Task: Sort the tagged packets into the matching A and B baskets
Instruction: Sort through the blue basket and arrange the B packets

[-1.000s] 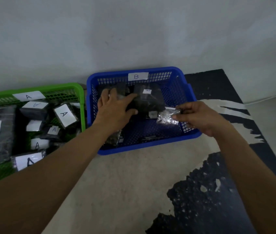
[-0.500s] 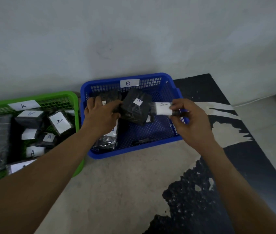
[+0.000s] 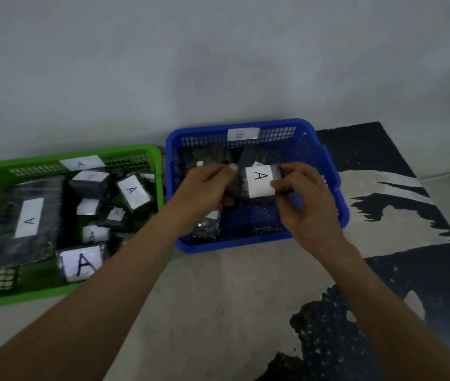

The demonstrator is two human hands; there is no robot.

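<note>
clearly, the a-tagged packet [image 3: 241, 183] could slip into the blue basket [image 3: 334, 188] marked b, since it hung just above it, not over the green basket [image 3: 39, 160]. the right hand [image 3: 305, 206] pinched its right edge; the left hand [image 3: 204, 189] seemingly gripped the other. it looked dark, crinkly, with a white label [image 3: 259, 180].

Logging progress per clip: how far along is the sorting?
Done: the green basket holds several A-tagged packets. In hand: left hand and right hand hold a packet tagged A above the blue basket. Left: move it to green, then check the dark packets lying there.
</note>
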